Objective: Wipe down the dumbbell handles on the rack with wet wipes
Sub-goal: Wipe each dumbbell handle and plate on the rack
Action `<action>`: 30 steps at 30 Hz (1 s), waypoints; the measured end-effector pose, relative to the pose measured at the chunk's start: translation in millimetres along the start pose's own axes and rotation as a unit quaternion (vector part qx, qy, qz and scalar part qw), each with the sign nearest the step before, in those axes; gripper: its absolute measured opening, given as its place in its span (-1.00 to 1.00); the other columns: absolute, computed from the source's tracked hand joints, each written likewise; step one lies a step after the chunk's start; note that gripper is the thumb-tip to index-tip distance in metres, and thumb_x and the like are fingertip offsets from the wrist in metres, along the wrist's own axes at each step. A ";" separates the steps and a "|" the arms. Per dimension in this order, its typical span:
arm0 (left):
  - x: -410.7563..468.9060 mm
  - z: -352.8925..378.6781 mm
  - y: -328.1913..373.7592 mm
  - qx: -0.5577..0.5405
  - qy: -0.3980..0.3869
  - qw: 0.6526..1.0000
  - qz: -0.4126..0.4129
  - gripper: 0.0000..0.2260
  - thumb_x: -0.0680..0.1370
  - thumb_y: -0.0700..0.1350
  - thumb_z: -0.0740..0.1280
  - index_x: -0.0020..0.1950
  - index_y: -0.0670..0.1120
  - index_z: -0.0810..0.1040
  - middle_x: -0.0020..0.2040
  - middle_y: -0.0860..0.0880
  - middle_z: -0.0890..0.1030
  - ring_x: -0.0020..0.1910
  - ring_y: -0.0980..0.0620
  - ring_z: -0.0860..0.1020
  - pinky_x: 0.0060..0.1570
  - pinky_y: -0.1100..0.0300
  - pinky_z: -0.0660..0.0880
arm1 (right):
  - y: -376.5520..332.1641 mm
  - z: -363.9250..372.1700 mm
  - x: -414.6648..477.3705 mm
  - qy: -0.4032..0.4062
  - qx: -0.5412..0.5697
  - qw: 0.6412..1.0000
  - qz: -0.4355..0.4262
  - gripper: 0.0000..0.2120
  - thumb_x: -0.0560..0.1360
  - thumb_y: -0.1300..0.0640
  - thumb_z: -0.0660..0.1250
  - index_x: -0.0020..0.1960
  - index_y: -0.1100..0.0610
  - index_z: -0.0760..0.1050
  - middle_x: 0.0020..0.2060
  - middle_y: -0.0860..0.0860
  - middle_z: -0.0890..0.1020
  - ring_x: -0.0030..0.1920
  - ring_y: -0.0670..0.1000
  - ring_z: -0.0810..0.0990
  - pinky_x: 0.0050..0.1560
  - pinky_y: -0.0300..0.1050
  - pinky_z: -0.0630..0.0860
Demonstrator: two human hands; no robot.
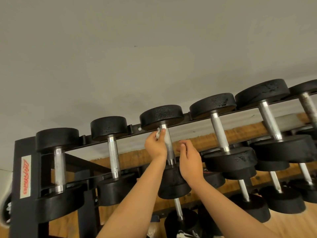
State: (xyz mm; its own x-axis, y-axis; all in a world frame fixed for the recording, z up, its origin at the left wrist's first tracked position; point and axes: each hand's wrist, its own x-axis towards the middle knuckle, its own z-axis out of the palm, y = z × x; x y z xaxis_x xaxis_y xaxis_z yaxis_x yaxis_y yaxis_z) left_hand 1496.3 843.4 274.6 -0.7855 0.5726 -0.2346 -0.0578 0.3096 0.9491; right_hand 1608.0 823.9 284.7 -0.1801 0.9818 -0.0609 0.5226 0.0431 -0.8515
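Black rack (25, 169) upright at far left carries a white label with red lettering. Top rail holds a row of dumbbells, clear gaps between neighbouring handles. Left hand (155, 146) is closed around a white wet wipe (158, 133), pressing it to the upper end of the third dumbbell handle (169, 148), just under the far weight head. Right hand (189, 159) sits just beside that handle's right side, fingers loosely curled and holding nothing. Handles further right stand unobstructed.
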 end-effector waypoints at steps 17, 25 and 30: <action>-40.4 -44.5 17.0 -0.003 -0.115 0.993 0.010 -0.81 0.60 -0.04 0.33 0.08 -0.11 0.64 0.00 -0.08 0.66 0.02 -0.04 0.62 0.07 0.02 0.60 | -3.1 -5.0 -2.1 -0.020 0.024 0.999 -0.017 -0.84 0.66 0.07 0.10 0.06 0.01 0.45 -0.15 -0.08 0.58 -0.16 -0.11 0.55 -0.18 -0.20 0.47; -69.2 -64.1 30.6 0.000 -0.222 0.975 0.015 -0.91 0.58 -0.08 0.35 0.06 0.00 0.62 0.01 0.02 0.69 0.03 0.09 0.64 -0.05 0.31 0.55 | -15.3 -54.1 22.8 -0.313 0.216 0.922 0.078 -0.64 0.57 -0.12 0.26 0.34 -0.11 0.37 0.14 -0.19 0.47 0.17 -0.12 0.45 0.23 -0.12 0.35; -81.5 -55.2 24.4 -0.050 -0.113 0.992 0.018 -0.90 0.59 -0.16 0.34 0.06 -0.09 0.44 0.02 -0.08 0.63 -0.02 0.05 0.63 -0.19 0.36 0.52 | -23.6 -67.5 29.0 -0.320 0.211 0.921 0.070 -0.90 0.54 0.23 0.37 0.03 0.08 0.54 -0.04 0.00 0.65 -0.12 -0.13 0.66 -0.20 -0.31 0.57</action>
State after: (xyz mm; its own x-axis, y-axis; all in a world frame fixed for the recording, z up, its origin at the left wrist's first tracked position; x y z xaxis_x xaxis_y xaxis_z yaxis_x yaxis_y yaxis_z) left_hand 1524.9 762.4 328.5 -0.6306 0.7414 -0.2297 -0.1016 0.2145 0.9714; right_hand 1646.7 863.9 338.1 -0.6601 0.6564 -0.3653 0.2326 -0.2838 -0.9303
